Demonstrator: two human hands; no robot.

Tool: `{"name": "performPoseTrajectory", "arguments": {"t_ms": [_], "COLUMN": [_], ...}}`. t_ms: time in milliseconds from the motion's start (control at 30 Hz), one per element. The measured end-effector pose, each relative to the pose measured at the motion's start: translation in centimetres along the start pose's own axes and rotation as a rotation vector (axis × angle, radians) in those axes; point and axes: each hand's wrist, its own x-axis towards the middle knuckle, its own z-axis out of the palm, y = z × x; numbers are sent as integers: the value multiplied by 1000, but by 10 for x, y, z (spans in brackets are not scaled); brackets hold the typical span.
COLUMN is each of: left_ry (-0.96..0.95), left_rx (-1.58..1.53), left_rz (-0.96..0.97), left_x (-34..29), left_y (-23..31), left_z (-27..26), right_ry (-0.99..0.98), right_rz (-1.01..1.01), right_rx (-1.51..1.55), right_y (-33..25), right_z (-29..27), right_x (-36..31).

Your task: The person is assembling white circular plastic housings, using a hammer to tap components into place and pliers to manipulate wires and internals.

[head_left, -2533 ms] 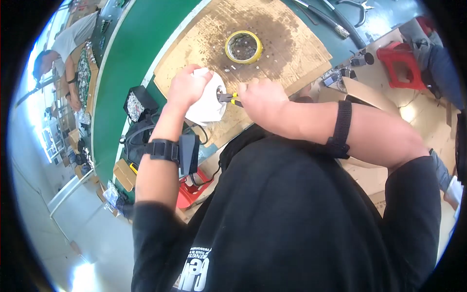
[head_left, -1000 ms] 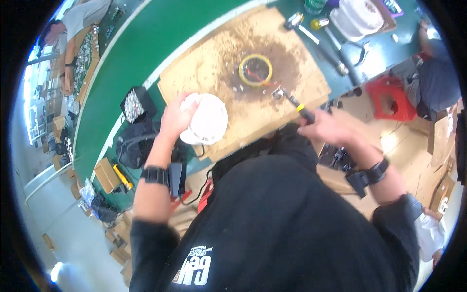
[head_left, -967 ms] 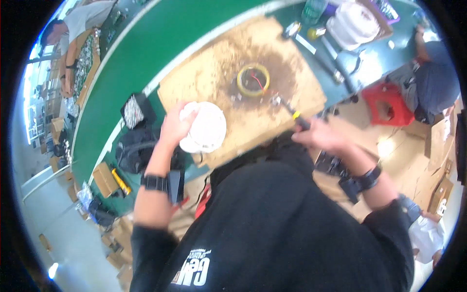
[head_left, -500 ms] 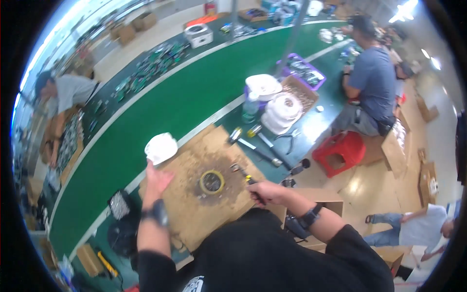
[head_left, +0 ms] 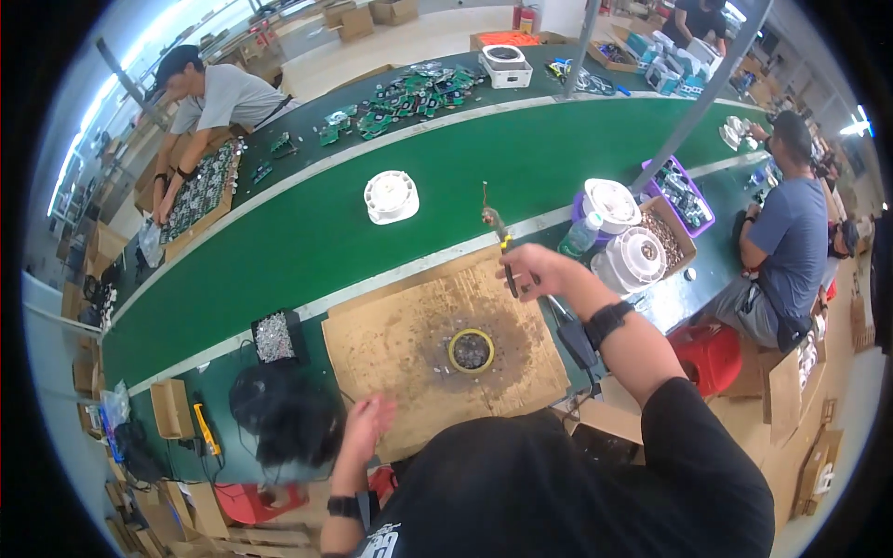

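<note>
Beyond the cardboard: white housing, now released.
Left hand: empty, fingers loose, cardboard's near-left edge.
Right hand: gripping pliers, cardboard's far-right corner.

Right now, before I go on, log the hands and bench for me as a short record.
Left hand: empty, blurred, near the cardboard sheet's left edge
Right hand: grips pliers; small coppery piece at their tips
White housing: on the green surface
Cardboard sheet: stained around the yellow ring
Black box: holds small silvery parts
</note>
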Motion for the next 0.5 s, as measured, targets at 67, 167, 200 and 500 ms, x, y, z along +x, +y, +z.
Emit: {"name": "performPoseTrajectory", "arguments": {"t_ms": [67,167,200,500], "left_ry": [71,144,151,34], "left_rx": [-42,-103,-126,7], "left_rz": [-29,-78,-95,-176], "left_x": [-20,-42,-45,-15], "left_y": [-20,-38,-40,-30], "left_z": [-8,-6,-3,9], "right_ry": [8,140,192,-138], "right_rz": [37,53,7,-455], "right_rx": [6,44,68,48], "right_y": [-22,-25,-22,142], "right_z": [-1,-5,-6,-14], "right_x": [4,19,18,-32]}}
